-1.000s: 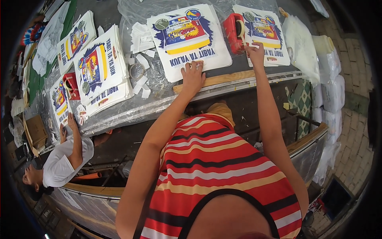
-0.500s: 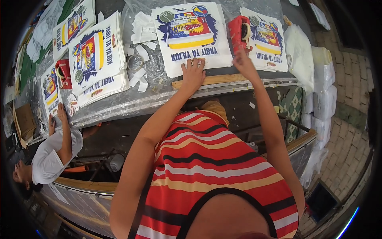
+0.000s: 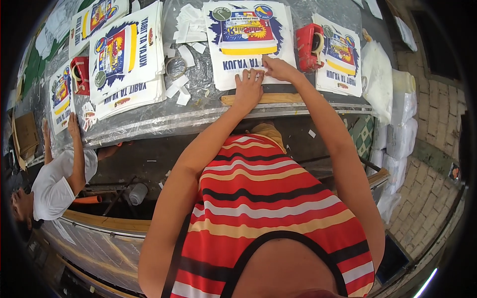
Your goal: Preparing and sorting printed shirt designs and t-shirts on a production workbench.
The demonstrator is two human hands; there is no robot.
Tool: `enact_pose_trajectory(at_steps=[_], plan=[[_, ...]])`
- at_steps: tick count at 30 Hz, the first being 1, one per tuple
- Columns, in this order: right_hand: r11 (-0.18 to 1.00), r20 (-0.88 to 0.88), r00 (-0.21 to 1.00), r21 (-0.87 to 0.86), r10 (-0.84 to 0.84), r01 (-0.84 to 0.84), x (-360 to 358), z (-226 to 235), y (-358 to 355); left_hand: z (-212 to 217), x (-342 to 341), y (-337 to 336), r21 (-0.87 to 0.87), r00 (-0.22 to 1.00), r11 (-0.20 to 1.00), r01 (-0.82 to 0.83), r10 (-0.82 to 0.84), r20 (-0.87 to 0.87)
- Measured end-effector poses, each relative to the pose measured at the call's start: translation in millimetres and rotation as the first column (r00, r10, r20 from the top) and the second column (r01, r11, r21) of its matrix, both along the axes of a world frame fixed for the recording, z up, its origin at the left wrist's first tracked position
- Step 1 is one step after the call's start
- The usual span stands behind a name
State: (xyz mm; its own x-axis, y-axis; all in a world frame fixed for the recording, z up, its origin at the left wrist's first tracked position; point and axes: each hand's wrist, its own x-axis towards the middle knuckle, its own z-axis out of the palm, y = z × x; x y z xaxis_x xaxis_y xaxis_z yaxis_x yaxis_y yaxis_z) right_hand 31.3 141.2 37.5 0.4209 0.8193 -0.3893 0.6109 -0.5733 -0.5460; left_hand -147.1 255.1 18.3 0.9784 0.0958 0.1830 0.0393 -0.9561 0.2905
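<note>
Both grips open, pressing flat on the near edge of the printed bag stack: left hand, right hand just beside. Stack on the plastic-covered tabletop; red tape dispenser immediately right of the stack.

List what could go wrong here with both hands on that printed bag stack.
The left hand and right hand press the near edge of the printed bag stack, which lies on crinkled plastic sheeting; the stack might slide or skew. The red tape dispenser sits close beside the right hand and could get knocked. Loose paper scraps may stick underneath.
</note>
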Motion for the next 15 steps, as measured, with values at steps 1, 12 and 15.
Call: enact_pose_trajectory(at_steps=[1,12,15], plan=[[1.0,0.003,1.0,-0.028,-0.011,0.011,3,0,1,-1,0,0,-0.002,1.0,1.0,-0.003,0.003,-0.002],[0.984,0.184,0.967,0.025,-0.177,0.175,29,25,-35,-6,2,-3,0.031,0.999,0.999,0.008,-0.007,-0.033],[0.848,0.185,0.84,0.272,-0.511,0.456,52,49,-58,-11,1,-2,0.08,1.0,0.997,-0.02,0.021,-0.014]])
